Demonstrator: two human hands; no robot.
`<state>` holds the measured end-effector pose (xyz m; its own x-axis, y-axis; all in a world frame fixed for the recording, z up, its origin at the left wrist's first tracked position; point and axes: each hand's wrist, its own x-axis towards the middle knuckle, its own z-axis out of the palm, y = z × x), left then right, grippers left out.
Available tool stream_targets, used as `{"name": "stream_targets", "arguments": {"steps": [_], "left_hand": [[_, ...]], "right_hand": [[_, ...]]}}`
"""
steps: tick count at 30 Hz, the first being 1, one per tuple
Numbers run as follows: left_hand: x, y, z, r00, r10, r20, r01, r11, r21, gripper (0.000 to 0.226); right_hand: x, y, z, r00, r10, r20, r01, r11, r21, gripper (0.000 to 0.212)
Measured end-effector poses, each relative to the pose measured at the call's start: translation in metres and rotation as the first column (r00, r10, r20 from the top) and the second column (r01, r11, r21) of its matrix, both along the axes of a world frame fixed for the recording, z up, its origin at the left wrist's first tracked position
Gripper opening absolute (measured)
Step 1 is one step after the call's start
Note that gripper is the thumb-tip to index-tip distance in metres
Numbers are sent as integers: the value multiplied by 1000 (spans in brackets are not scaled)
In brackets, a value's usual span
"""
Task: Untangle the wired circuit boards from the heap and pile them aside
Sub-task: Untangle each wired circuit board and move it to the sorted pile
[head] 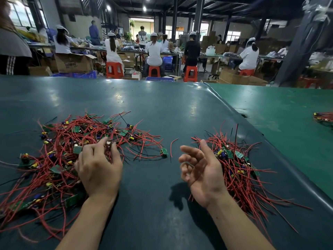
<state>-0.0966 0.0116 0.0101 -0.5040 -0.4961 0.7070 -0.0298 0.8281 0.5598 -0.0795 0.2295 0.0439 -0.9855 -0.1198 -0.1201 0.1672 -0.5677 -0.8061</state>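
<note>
- Our two bare forearms come in from six o'clock over the dark teal rubber-topped work table (162, 109).
- At eight o'clock our left hand (99, 170) is down in the big tangled heap of small green circuit boards with red and black wire leads (72, 150); thumb and fingertips pinch one small wired part (109, 144) at the heap's near edge.
- At four o'clock our right hand (200, 172) hovers palm-up with fingers loosely curled, grasping nothing.
- Just beyond it, from three to four o'clock, lies the smaller sorted pile of the same wired green boards (239, 168), with bare table between it and the heap.
- One stray red wire (173, 147) lies between the two.
- To do this well, we judge we should lift the pinched piece slowly and straight up, letting its leads slide free.
- If neighbours rise with it, our free right hand should pin them down or comb the wires apart.
- Yanking risks tearing a lead off its board.
</note>
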Motion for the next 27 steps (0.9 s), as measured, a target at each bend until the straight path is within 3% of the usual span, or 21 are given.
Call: {"name": "stream_targets", "arguments": {"steps": [2, 4, 7, 9, 14, 20, 23, 25, 27], "left_hand": [[4, 6, 1, 979, -91, -182, 69, 990, -123, 26], [8, 18, -1, 909, -320, -268, 245, 929, -277, 25], [17, 40, -4, 736, -653, -178, 549, 730, -408, 31], [19, 46, -5, 659, -743, -119, 656, 645, -392, 32], [22, 47, -4, 610, -788, -84, 727, 599, -335, 41], [24, 50, 0, 576, -791, -204, 788, 604, -119, 25], [23, 51, 1, 600, -762, -244, 796, 601, 79, 16], [24, 53, 2, 616, -753, -231, 781, 548, 298, 17], [25, 56, 2, 585, -783, -212, 758, 434, 488, 21]], "right_hand": [[-1, -3, -1, 999, 46, 9, -47, 995, 90, 45], [0, -8, -3, 991, 135, 11, -134, 973, 186, 44], [4, -15, -6, 967, 247, -66, -224, 942, 251, 36], [5, -14, -7, 964, 216, -156, -168, 947, 274, 28], [4, -7, -5, 966, 135, -220, -61, 947, 316, 19], [5, -12, -7, 971, 103, -217, -33, 952, 306, 11], [4, -13, -9, 964, 80, -252, 0, 953, 302, 12], [4, -14, -11, 956, 67, -286, 18, 958, 285, 15], [5, -16, -11, 947, 67, -315, 22, 962, 271, 18]]}}
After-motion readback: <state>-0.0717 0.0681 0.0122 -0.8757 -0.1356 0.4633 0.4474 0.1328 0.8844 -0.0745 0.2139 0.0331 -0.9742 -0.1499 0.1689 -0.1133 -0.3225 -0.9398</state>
